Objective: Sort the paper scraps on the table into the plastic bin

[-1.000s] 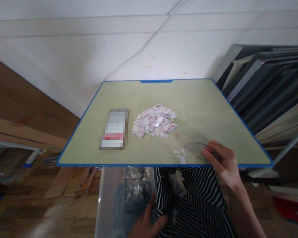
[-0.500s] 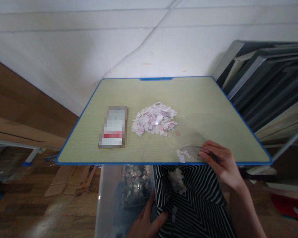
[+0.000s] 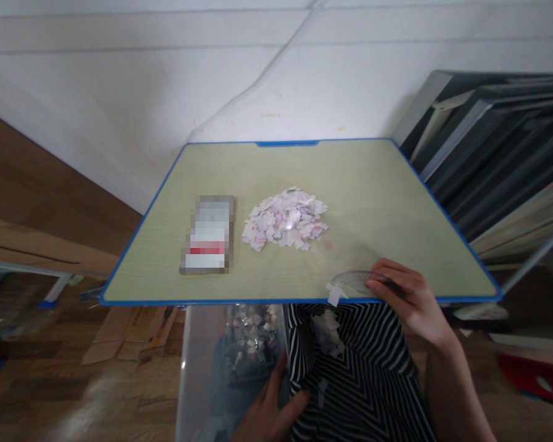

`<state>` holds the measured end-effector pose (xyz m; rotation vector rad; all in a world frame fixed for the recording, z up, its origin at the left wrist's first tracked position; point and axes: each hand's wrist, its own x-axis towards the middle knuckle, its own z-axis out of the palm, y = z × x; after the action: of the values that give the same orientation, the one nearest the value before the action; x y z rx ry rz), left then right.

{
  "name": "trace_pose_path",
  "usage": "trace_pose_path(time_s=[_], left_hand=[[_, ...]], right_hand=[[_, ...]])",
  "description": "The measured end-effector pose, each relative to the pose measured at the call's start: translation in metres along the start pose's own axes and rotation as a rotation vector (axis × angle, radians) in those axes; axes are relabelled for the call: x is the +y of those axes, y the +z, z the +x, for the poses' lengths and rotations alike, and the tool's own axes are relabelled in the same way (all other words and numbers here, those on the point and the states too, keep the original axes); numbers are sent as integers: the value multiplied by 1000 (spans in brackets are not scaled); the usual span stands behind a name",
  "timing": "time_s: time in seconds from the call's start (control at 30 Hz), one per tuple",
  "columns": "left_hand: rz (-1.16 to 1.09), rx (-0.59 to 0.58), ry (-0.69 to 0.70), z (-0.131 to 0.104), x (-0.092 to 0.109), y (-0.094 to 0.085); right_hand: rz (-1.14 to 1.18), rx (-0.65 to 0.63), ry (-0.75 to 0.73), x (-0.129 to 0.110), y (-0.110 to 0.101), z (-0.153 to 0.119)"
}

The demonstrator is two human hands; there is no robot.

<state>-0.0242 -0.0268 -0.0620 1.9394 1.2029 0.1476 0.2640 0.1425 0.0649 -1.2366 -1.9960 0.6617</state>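
In my right hand (image 3: 403, 294) is a clear curved plastic protractor (image 3: 352, 281), pinched between thumb and fingers with its edge low over the board. A few white paper scraps (image 3: 334, 294) lie against its left end, right at the front edge. Farther back sits a heap of small white and pinkish paper pieces (image 3: 286, 220). My left hand (image 3: 271, 408) grips the left edge of a black-and-white striped cloth (image 3: 364, 380), thumb on top and fingers on the outer side. In a fold of that cloth rest more paper scraps (image 3: 327, 331).
The pale green board (image 3: 368, 178) has a blue rim. A phone-like slab (image 3: 207, 234), pixelated, lies on its left. Below stands a translucent plastic bin (image 3: 198, 374) holding a container of paper pieces (image 3: 253, 337). Dark panels (image 3: 498, 135) lean at the right; flattened cardboard (image 3: 124, 334) is on the floor.
The protractor and my right hand have shifted very slightly, and the scraps at its end now tip over the board's front edge. My left hand keeps its place.
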Motion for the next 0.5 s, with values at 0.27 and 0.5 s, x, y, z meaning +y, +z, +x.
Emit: trace_pose_path(time_s=[0.27, 0.5], left_hand=[[-8, -22, 22, 5, 17, -16], [23, -12, 87, 4, 17, -17]], right_hand=[[-2, -42, -40, -1, 1, 1], [15, -61, -29, -3, 0, 2]])
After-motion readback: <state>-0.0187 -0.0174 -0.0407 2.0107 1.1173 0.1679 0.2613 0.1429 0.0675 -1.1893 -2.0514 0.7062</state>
